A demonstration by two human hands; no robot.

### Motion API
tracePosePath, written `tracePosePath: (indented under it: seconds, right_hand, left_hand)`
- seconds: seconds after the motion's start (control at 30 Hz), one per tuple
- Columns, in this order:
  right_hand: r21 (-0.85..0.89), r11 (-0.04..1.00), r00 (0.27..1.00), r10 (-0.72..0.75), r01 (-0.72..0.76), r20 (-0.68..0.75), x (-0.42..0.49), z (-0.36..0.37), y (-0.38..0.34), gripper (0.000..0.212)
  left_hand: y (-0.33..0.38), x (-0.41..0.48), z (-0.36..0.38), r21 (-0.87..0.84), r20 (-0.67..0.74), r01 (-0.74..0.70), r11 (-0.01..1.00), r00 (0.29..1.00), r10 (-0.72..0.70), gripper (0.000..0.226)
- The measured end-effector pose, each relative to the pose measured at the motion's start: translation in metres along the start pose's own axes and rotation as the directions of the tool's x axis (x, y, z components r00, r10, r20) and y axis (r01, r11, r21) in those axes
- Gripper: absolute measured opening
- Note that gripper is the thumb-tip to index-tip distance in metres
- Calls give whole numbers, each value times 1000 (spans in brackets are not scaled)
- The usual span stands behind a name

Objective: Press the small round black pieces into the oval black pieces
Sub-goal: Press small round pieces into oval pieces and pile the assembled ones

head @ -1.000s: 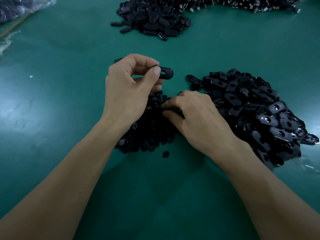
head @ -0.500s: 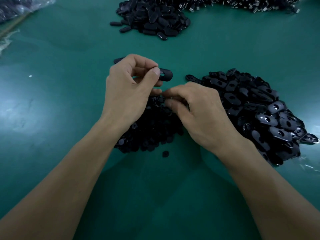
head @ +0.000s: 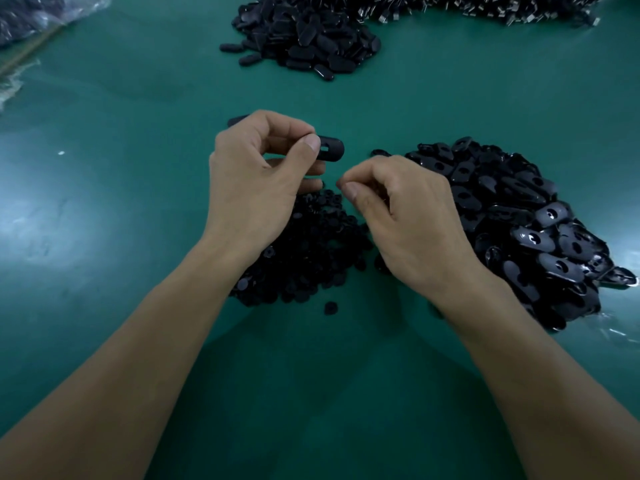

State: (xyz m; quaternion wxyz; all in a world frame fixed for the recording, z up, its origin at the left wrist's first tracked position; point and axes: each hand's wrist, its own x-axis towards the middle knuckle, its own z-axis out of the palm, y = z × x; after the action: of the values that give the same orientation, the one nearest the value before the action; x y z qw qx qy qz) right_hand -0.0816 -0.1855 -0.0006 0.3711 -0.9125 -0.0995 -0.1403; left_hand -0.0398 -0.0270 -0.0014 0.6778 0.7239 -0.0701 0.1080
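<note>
My left hand pinches an oval black piece between thumb and index finger, its free end pointing right above the table. My right hand is just below and right of it, thumb and index fingertips pinched together near the oval's end; any small round piece between them is hidden. Under both hands lies a heap of small round black pieces. One loose round piece lies in front of that heap. A big pile of oval black pieces with holes lies to the right.
A second pile of oval black pieces lies at the far centre, with metal-tipped parts along the far right edge. A plastic bag sits at the far left corner. The green table mat is bare on the left and in front.
My right hand has lifted from the heap of round pieces and moved up toward the oval piece in my left hand. My left hand has stayed nearly still.
</note>
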Motion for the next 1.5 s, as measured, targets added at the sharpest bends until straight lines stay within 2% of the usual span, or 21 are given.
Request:
tracePosePath:
  seconds: [0.17,0.23,0.3,0.4,0.53,0.67,0.83,1.03,1.3,1.5]
  right_hand:
    - [64,993,993,-91,96,-76,-1,2,1,12]
    - [69,989,980,-119,131,-157,-1,5,1,8]
    - [109,985,965,-105,134,-240,-1,5,2,4]
    - [160,981,957,-60,109,-285,0,4,5,4]
    - [192,977,959,-41,98,-281,-1,7,5,7]
    - [241,966,963,-30,97,-268,-1,9,6,6]
    - [238,967,967,-22,85,-255,0,11,5,18]
    - [282,959,984,35,16,-172,1,8,6,19]
    - [275,961,975,73,-14,-208,1,2,2,15]
    - [375,927,963,105,-4,-247,2,4,0,23]
  left_hand:
    - [3,-4,3,-8,78,50,999,996,-49,12]
    - [4,-6,5,-13,101,64,998,993,-63,14]
    - [6,-7,6,-36,115,80,996,990,-76,13]
    - [7,-8,6,-67,137,106,992,986,-96,12]
    - [7,-9,8,-111,164,127,986,981,-108,12]
    - [7,-9,9,-146,131,137,980,984,-118,11]
    - [6,-9,9,-104,116,150,983,984,-138,13]
    - [8,-9,10,-127,121,186,974,978,-171,11]
    - [12,-13,13,-201,144,255,946,963,-229,12]
    - [14,-12,16,-246,108,238,940,970,-217,14]
